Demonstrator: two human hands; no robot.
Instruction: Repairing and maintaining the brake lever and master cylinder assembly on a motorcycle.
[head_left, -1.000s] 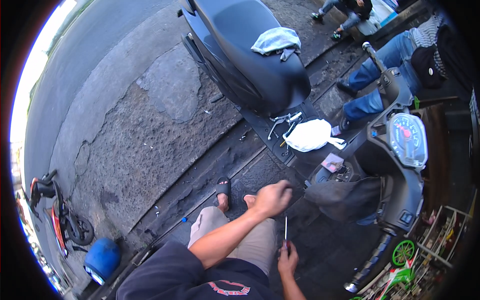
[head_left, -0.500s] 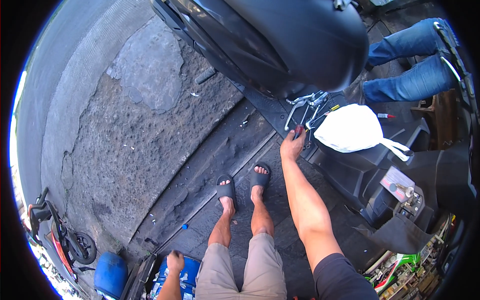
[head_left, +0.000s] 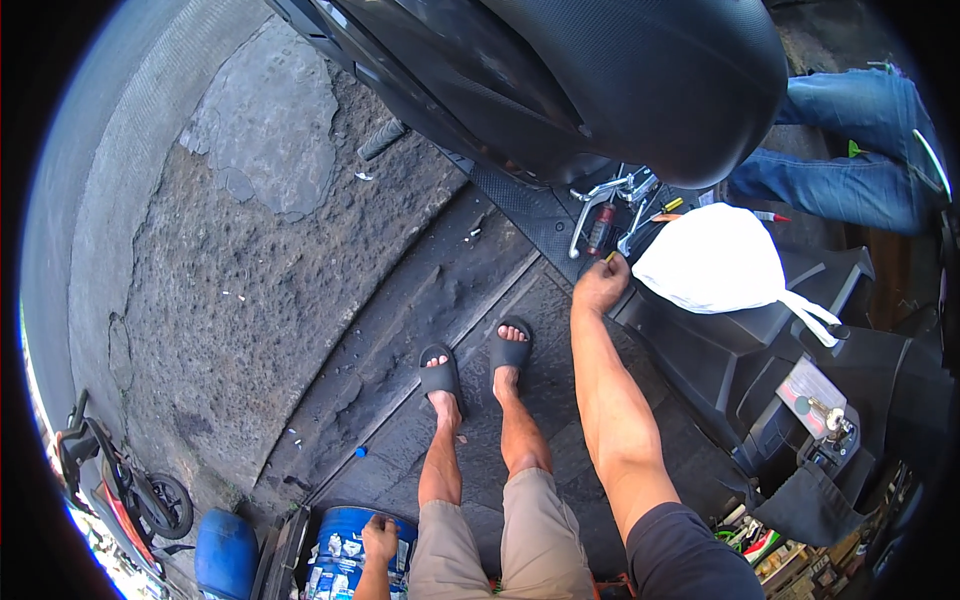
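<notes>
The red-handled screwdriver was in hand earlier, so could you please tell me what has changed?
The right hand carried the red-handled screwdriver forward and let it go among the tools; its fingertips are at something yellow. The left hand moved back leftward. The white bag stayed beside the tools.

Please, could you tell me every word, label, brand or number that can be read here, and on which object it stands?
Nothing can be read clearly.
Blue drum: white labels, too small to read.
Pale card, lower right: print too small and blurred.
Red-handled tool by the right hand: no lettering can be made out.
White bag: no lettering shows.
</notes>
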